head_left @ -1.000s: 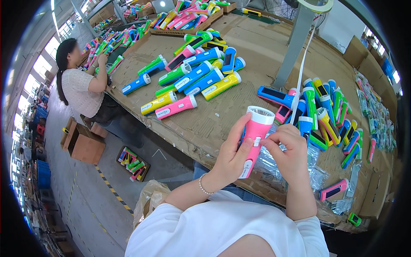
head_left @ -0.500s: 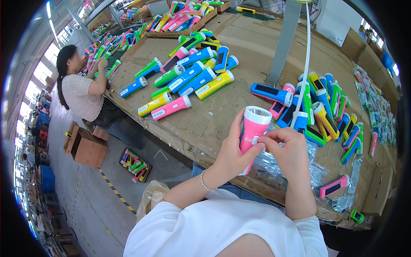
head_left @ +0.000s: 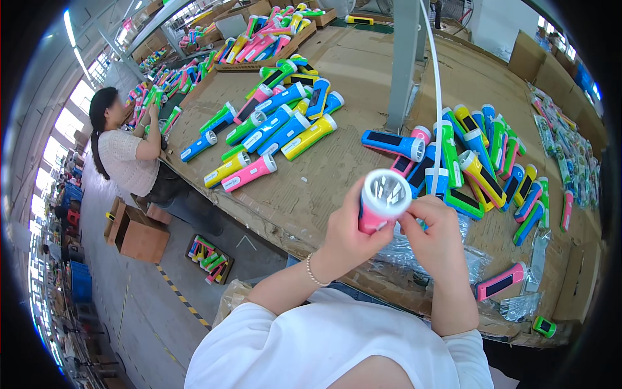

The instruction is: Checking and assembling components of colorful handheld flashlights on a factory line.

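My left hand (head_left: 346, 236) is wrapped round a pink flashlight (head_left: 374, 220) with a white rim, its clear lens and shiny reflector tipped up toward me. Against the flashlight's right side, just below the rim, my right hand (head_left: 435, 233) has its thumb and bent fingers closed on it. The fingertips are partly hidden there. The flashlight's lower body and switch are out of sight behind my hands. Crumpled clear plastic wrapping (head_left: 402, 256) lies on the cardboard-covered table under my hands.
A pile of coloured flashlights (head_left: 278, 123) lies ahead to the left, another (head_left: 483, 162) to the right. A grey post (head_left: 405, 65) and a white cord (head_left: 435, 84) rise between them. At the far left a co-worker (head_left: 129, 149) stands by the table. Wrapped flashlights (head_left: 564, 149) lie far right.
The flashlight has tilted so that its lens faces me more. My right fingers have moved from the switch on its front to its right side. The view has shifted slightly.
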{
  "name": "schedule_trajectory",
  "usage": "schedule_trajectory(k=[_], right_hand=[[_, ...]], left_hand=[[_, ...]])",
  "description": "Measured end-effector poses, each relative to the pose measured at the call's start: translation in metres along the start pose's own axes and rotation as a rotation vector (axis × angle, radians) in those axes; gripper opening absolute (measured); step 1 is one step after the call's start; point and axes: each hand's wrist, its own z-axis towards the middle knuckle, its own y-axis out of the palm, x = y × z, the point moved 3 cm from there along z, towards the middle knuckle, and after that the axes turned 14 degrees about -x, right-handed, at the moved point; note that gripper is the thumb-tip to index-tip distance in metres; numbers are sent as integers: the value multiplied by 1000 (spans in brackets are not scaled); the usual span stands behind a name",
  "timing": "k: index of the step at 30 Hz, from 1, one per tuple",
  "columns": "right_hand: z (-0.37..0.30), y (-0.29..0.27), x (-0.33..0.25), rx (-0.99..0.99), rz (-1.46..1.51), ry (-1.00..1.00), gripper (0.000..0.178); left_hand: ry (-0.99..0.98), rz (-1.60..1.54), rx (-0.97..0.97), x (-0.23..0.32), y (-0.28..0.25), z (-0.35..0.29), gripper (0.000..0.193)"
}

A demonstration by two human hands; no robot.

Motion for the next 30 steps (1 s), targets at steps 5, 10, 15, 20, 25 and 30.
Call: schedule_trajectory(k=[5,10,15,20,25,30], right_hand=[[14,-11,33,252,-361,45,8],[-13,-53,21,286,-205,-209,29],[-13,-54,19,372,254,-70,47],[-27,-68,37,363,318,-84,32],[-21,-56,5,245,-278,-61,17],[31,30,-57,-412,-1108,-219,22]], left_hand=[[507,179,-305,23,18,-2,49],[-325,-501,-175,-31,9,61,40],[-257,-1000,-145,-73,74,137,36],[-23,-344,-323,-72,72,155,33],[-23,855,107,-116,-95,124,25],[-399,1300,-115,-175,-170,91,43]])
